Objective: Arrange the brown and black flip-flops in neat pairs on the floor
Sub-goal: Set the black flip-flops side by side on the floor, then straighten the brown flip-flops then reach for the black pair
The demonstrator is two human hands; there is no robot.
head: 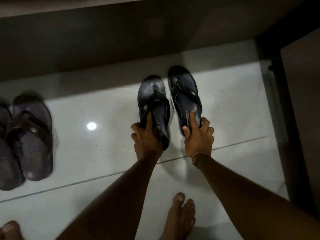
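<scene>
Two black flip-flops lie side by side, toes pointing away from me, over the white tiled floor [97, 153]. My left hand [147, 137] grips the heel of the left black flip-flop [153, 99]. My right hand [199, 135] grips the heel of the right black flip-flop [185, 94], index finger stretched along its footbed. Whether they touch the floor I cannot tell. A pair of brown flip-flops rests at the far left: one [32, 137] fully in view, the other [7, 161] cut by the frame edge.
A dark wall or ledge [121, 40] runs across the back, close to the toes of the black pair. A dark vertical frame [284, 118] stands at the right. My bare feet [180, 219] are on the tiles near the bottom. A lamp glare [91, 126] marks the floor.
</scene>
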